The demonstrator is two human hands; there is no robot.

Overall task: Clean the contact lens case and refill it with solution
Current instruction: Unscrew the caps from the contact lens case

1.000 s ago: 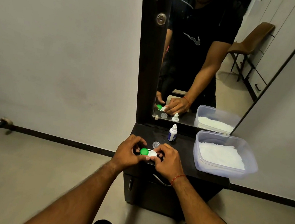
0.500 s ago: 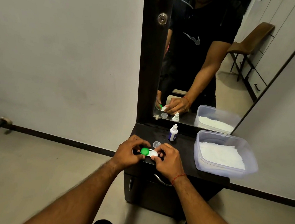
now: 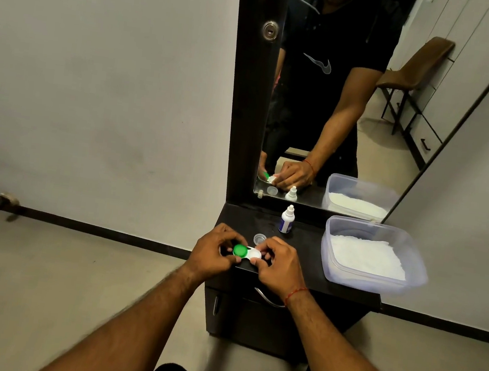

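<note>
Both hands [image 3: 213, 255] grip lens case [image 3: 246, 252] (green+white caps).

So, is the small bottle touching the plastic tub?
Apart. The head view shows bare dark tabletop between the bottle and the tub.

Bottle [image 3: 286, 220] behind case [image 3: 246, 252], tub [image 3: 333, 258] right.

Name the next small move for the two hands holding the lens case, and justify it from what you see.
Probably twist off the white cap with the right hand while the left hand steadies the lens case at its green cap. Both caps look still on, and the solution bottle stands untouched behind.
</note>
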